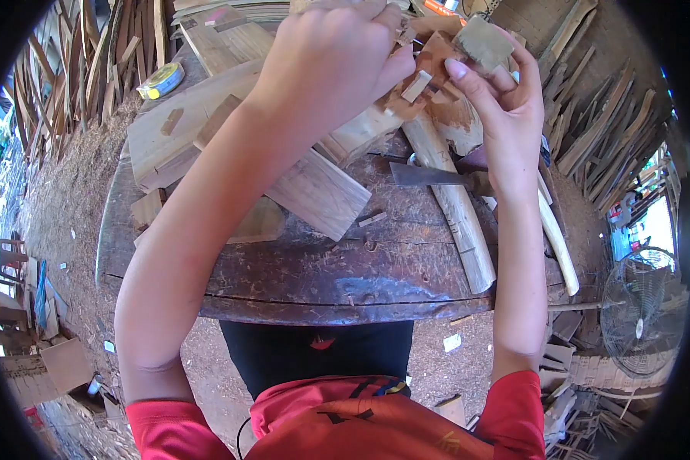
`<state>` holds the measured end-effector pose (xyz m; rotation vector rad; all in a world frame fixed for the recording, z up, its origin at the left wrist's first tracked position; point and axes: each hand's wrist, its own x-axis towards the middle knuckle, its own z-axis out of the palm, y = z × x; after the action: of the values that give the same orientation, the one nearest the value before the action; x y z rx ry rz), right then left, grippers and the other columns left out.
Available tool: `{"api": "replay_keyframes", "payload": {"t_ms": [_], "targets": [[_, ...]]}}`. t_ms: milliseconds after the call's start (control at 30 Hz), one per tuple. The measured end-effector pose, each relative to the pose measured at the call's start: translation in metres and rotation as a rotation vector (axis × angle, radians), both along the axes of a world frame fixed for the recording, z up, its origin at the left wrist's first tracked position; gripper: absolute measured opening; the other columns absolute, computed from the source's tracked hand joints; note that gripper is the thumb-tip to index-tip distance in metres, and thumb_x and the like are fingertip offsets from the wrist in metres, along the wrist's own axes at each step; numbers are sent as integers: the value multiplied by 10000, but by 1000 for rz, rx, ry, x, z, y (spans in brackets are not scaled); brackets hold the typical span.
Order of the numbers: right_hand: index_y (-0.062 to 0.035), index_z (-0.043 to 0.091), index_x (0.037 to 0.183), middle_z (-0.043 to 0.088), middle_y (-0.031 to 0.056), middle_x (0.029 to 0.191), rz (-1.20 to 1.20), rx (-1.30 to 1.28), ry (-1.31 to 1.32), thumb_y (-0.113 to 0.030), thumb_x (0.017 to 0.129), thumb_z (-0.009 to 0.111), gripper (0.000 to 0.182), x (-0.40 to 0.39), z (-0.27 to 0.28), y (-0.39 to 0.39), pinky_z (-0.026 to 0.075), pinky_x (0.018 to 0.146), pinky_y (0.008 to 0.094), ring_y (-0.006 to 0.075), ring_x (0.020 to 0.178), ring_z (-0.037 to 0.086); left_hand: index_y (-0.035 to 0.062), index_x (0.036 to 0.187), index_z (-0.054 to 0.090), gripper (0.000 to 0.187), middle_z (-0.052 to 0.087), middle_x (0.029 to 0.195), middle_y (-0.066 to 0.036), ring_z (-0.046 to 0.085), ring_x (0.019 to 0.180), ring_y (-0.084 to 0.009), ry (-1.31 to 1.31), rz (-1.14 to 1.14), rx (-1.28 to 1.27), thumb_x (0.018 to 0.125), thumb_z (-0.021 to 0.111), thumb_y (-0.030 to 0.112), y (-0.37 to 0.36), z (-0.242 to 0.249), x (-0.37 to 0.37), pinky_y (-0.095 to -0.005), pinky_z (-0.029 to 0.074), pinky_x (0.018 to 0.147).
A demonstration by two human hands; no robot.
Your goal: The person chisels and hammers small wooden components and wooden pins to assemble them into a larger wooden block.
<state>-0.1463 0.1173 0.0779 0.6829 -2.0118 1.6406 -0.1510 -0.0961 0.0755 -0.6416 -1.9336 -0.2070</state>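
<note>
My left hand [337,50] is at the top middle above the table, its fingers curled in. The top edge cuts off part of it, and what it grips is hidden. My right hand [514,96] holds a rough grey-green block [483,44] between thumb and fingers. Between the two hands lie reddish-brown wood pieces and a small pale wood block [416,87]. Below my right hand, a flat metal blade [429,175] rests across a long pale wooden stick [460,230]. Wood boards [322,195] lie under my left forearm.
The worn dark table [314,276] has a rounded front edge near my body. A yellow-blue tape measure [161,81] sits at its left. A thin peeled stick [557,241] lies at the right edge. Wood strips stand behind on both sides; a wire fan [641,314] is at right.
</note>
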Motion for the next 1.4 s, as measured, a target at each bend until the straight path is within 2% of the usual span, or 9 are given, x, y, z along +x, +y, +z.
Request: {"api": "replay_keyframes", "payload": {"t_ms": [633,833,1233,1333,1400], "targets": [[-6,437,1474,687,159,1268,-8,29,0,-88,956,745,609,-2,-3,2,525,1039,335,197,1179,666,-68,1115,731,402,746,1132,-230,719,1086,-326,57,24,-47,911,687,276,0,0,1,-394,550,999],[-4,442,1475,697,158,1241,2,41,35,-90,955,747,609,-3,-6,4,527,1030,334,192,1161,669,-65,1113,730,395,747,1126,-231,721,1081,-327,70,22,-56,911,686,272,0,1,1,-391,554,993],[1,442,1479,708,161,1208,-4,27,9,-72,950,744,613,0,-2,3,554,989,328,195,1106,697,-64,1186,710,441,726,1191,-243,698,1143,-338,-18,-24,2,920,683,287,-3,0,0,-406,534,1036],[2,446,1475,708,158,1207,37,7,29,-72,951,742,606,-1,-1,8,556,984,326,191,1107,696,-67,1264,671,532,698,1257,-256,672,1205,-314,-52,26,-75,912,700,331,-4,3,2,-408,497,1093],[-22,456,1458,715,137,1157,45,-35,15,-77,931,766,614,1,2,9,553,910,282,162,1042,705,-11,1250,690,450,720,1198,-163,680,1146,-285,-40,-19,29,897,749,262,0,-3,1,-406,532,1018]]}}
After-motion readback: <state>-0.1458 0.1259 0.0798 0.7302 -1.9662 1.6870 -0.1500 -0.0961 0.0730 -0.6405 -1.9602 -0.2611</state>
